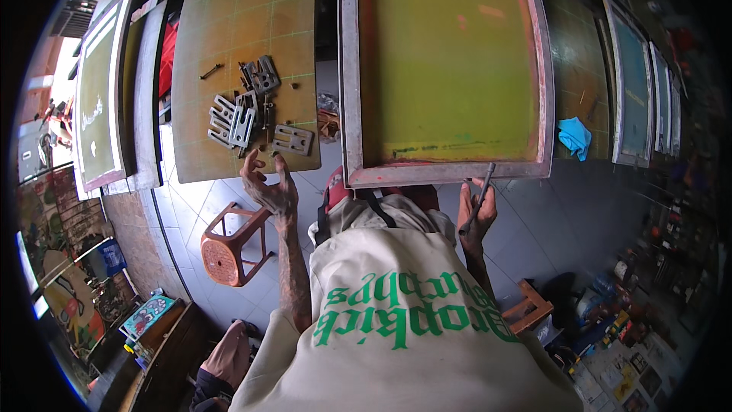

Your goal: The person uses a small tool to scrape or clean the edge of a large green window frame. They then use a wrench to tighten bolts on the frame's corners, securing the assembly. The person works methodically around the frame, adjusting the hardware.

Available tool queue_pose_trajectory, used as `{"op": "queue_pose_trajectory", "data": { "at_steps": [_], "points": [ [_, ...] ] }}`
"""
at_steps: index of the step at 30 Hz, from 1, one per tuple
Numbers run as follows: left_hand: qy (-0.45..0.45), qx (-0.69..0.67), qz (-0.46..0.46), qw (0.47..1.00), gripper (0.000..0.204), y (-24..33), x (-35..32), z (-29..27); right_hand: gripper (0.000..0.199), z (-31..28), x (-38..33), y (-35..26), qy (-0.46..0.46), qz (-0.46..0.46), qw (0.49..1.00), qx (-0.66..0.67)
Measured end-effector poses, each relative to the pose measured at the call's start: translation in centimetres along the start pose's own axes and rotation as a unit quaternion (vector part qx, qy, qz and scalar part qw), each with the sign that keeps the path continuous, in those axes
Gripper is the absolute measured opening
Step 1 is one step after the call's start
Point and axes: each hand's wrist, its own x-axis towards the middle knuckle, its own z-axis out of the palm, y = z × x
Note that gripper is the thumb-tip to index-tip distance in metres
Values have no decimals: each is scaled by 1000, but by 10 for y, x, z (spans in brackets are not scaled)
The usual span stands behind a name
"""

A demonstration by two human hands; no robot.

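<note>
Head view shows shirt lettering (404, 313), left hand (273, 189) spread, right hand (484, 214) gripping 1 rod (478, 200).

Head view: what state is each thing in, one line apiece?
Left hand, fingers curled; grip unclear.
Right hand, closed on dark, rod-shaped tool.
Slotted grey metal brackets, loose, most heaped together, one lying apart.
Grey-framed, yellow-green mesh screen, red-stained near its frame.
Light-blue cloth, crumpled.
Brown plastic stool, appears upright.
</note>
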Motion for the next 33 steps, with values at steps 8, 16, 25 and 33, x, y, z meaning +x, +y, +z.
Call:
{"op": "queue_pose_trajectory", "data": {
  "at_steps": [8, 16, 25, 33],
  "points": [
    [-143, -109, 205, 962, 39, 77, -9, 29, 18, 9, 4, 6, -40, 10, 997, 62],
    [-412, -92, 291, 858, 45, 108, -33, 59, 14, 20, 11, 18, 35, -64, 996, -55],
    [-405, -97, 309, 855, 32, 99, -38, 67, 13, 10, 21, 18, 56, -43, 994, -80],
    [-371, -131, 310, 865, 23, 102, -37, 67, 12, -28, 56, 59, 115, -35, 987, -112]
  ]
}}
